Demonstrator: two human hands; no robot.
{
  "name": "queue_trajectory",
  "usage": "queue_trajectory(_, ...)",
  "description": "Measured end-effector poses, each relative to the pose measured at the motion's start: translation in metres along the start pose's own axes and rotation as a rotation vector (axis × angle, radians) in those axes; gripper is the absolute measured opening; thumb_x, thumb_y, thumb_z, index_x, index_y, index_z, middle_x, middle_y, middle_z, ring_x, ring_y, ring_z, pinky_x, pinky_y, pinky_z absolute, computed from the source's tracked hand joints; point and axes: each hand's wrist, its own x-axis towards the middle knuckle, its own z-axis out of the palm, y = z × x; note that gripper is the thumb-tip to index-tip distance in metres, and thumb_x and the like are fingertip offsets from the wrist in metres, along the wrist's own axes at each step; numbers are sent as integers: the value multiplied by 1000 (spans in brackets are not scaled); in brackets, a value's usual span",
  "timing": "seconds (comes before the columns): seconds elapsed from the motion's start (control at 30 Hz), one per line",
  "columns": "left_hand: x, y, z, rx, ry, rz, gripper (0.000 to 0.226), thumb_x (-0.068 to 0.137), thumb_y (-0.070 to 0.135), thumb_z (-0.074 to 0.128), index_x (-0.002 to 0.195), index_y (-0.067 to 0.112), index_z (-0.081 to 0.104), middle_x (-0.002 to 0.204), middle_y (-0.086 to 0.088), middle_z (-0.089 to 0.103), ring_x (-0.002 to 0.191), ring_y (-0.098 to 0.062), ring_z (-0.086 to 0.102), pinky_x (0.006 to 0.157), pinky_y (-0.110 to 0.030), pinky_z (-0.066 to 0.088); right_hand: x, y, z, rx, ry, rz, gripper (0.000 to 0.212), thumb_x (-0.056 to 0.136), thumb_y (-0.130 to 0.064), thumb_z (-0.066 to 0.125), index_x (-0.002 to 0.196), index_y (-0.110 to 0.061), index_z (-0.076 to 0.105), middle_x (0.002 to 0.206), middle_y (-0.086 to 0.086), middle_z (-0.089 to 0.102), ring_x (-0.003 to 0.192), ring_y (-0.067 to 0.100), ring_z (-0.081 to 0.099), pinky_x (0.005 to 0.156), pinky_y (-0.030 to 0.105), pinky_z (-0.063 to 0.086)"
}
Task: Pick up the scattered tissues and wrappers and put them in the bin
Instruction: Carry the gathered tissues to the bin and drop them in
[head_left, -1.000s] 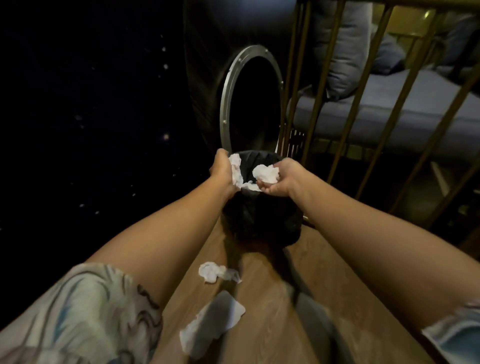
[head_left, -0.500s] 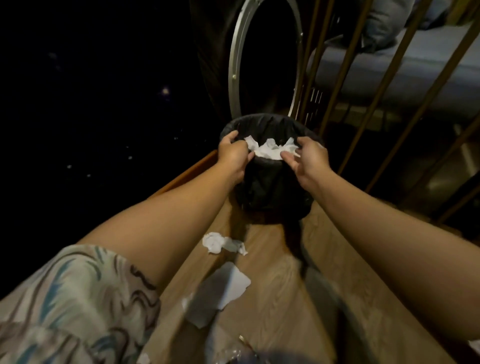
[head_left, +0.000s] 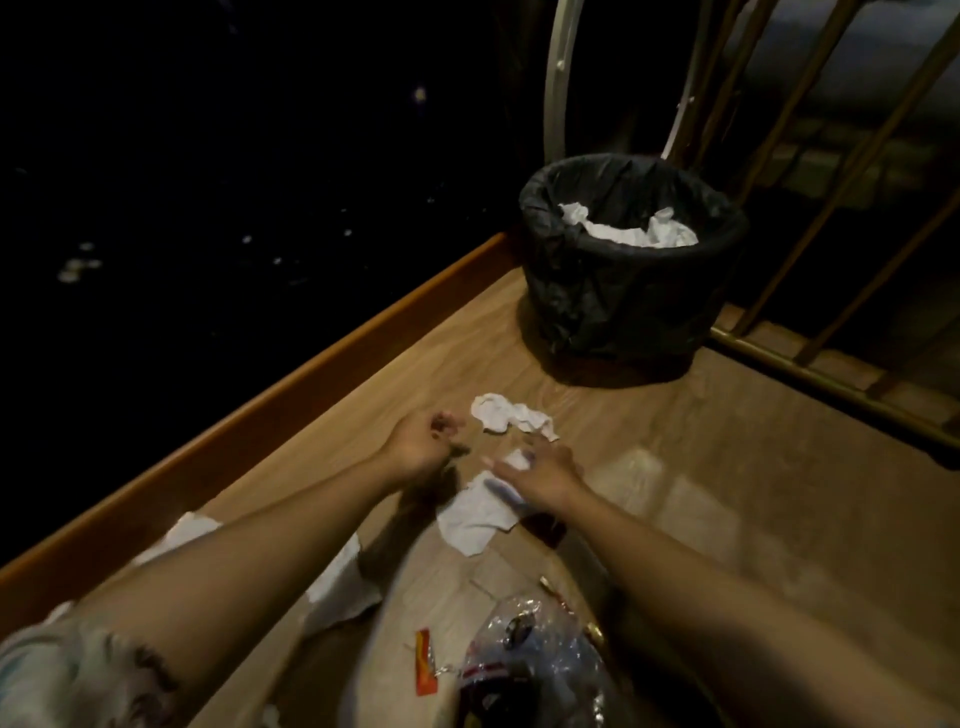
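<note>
bin (head_left: 618, 306): black liner, far corner of floor (head_left: 675, 467) by railing (head_left: 810, 374); white tissues (head_left: 628, 231) inside
L hand (head_left: 423, 447): loosely curled, empty, low over floor
R hand (head_left: 545, 475): fingers spread, empty, over flat tissue (head_left: 475, 519)
crumpled tissue (head_left: 511, 418): on floor btwn hands & bin
wrappers (head_left: 524, 660): clear plastic + orange strip (head_left: 425, 662), near edge

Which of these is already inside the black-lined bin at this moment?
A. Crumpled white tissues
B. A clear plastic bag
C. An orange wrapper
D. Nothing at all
A: crumpled white tissues lie in the mouth of the bin, while the orange wrapper and the clear plastic bag are on the wooden floor nearer the person.
</note>
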Motion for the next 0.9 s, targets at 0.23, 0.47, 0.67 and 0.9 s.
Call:
queue_trajectory(0.23, -80, -132, -20, 717, -60, 0, 88, 73, 80, 48, 146, 37, 24, 162, 1, 2, 149, -27, -2, 118, -52, 2, -9, 24, 84, -168, 128, -104, 82, 74, -66, 64, 139, -22, 41, 161, 14, 0, 145, 39, -12, 118, 52, 1)
queue_trajectory(0.47, -101, -186, -36, 693, -153, 251, 64, 92, 62, 13, 149, 34, 26, 162, 7, 7, 150, -14, 5, 121, -30, 10, -19, 15, 96, 54, 320, -535, 31, 76, 7, 60, 77, -19, 43, 86, -1, 46, 86, 22, 50, 76, 24, 35)
queue_trajectory(0.67, -89, -169, -55, 397, 161, 379, 33, 95, 15, 41, 124, 19, 56, 129, 0, 53, 116, -5, 46, 103, -18, 37, 25, -33, 59, 63, 503, -428, 44, 84, 5, 51, 125, -10, 46, 129, 12, 47, 114, 23, 48, 93, 23, 38)
queue_trajectory(0.9, -84, -218, -72, 419, 658, -14, 46, 80, -3, 62, 114, 28, 57, 128, -1, 51, 128, -22, 42, 112, -37, 23, 106, -36, 42, -258, 144, 100, 66, 93, -39, 46, 148, -42, 9, 160, 16, 1, 144, 47, 1, 112, 64, 10)
